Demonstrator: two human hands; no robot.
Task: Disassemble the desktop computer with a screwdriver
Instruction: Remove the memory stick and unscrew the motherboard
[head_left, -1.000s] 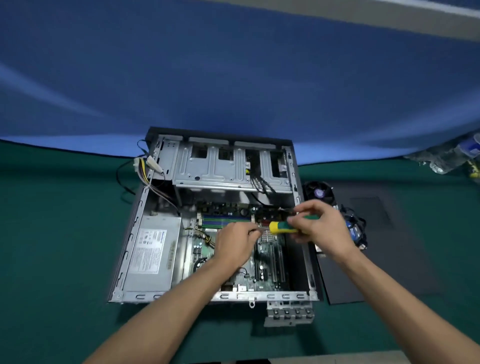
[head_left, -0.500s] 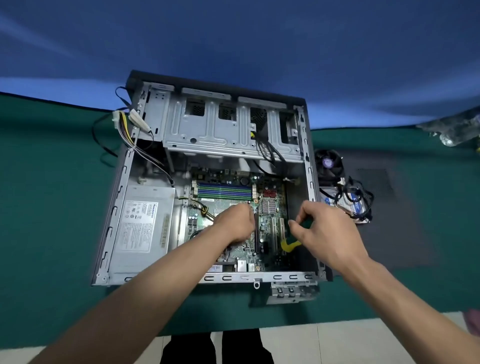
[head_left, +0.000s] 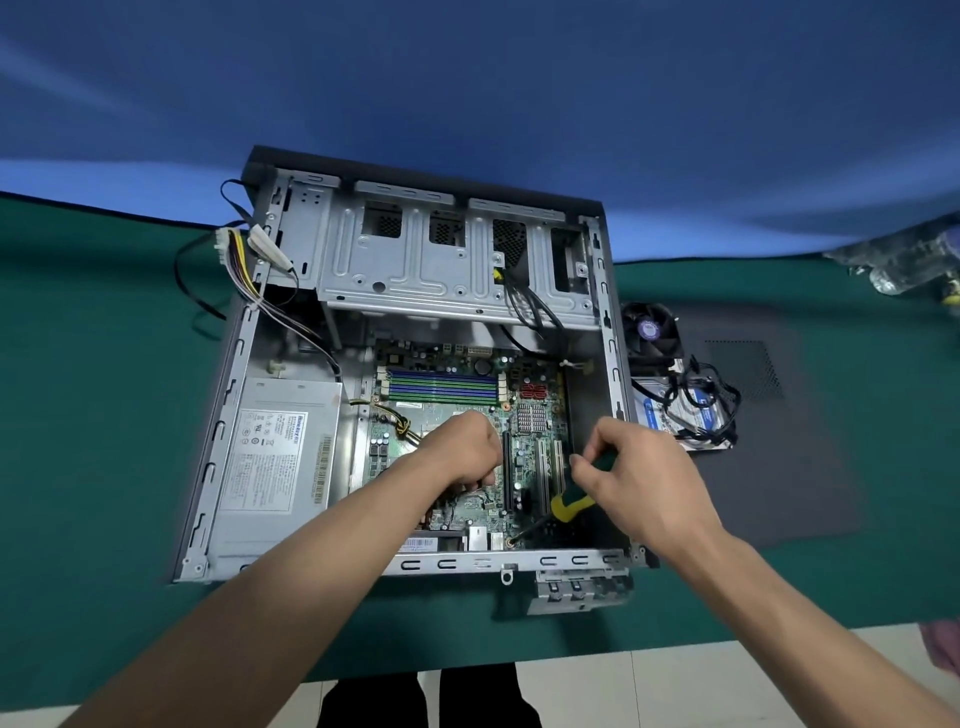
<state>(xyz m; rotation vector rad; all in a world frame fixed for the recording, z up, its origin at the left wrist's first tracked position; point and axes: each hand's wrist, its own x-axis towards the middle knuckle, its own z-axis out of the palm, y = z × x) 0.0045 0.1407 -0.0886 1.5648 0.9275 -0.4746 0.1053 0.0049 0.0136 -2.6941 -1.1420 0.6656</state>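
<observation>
Right hand (head_left: 641, 475) grips rubbery yellow-green screwdriver (head_left: 571, 501) over ridged motherboard (head_left: 530, 415).

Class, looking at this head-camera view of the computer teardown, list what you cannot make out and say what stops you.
- Power supply label text: head view, too small to read.
- Whether the left hand holds anything: its curled fingers face away.
- Motherboard beneath both hands: covered.
- Items at the table's far right edge: blurred, cut off.
- Whether the screwdriver tip engages the screw: too small.
</observation>
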